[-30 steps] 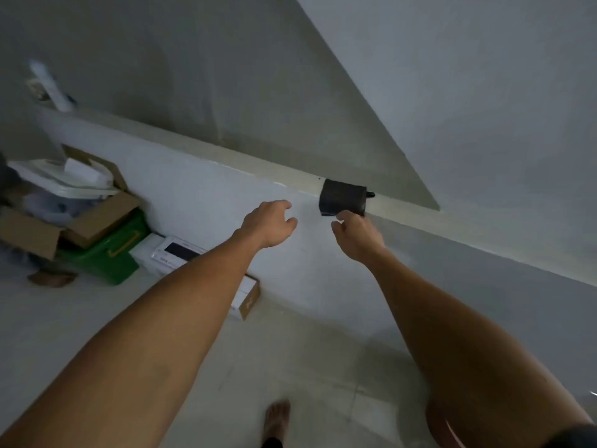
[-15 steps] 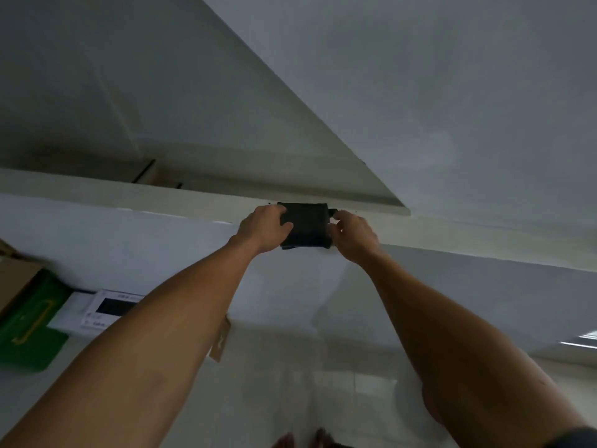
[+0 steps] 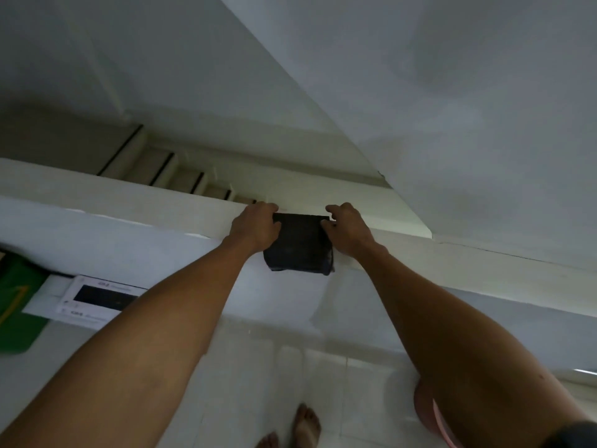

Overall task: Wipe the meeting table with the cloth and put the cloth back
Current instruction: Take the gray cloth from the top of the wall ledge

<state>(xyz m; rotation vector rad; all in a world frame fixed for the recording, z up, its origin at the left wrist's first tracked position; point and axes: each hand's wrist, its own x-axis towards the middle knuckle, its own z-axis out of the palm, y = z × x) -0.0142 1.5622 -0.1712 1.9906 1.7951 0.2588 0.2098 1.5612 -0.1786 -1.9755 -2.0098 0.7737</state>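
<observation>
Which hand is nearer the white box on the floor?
Left. The left hand grips the cloth's left edge, above the white box; the right hand is farther right.

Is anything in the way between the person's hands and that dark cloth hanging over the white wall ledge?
Nothing visible. The left hand and right hand already touch the folded dark cloth at its two sides, where it drapes over the white ledge.

The person's arms are bare from the wrists up past the elbows, with no watch, bracelet or ring showing on the left hand [image 3: 255, 228] or the right hand [image 3: 347, 232]. A dark sleeve edge [image 3: 578, 436] appears at the right upper arm. Pink clothing [image 3: 434, 415] shows beneath that arm. Both feet [image 3: 305, 426] are bare.
</observation>
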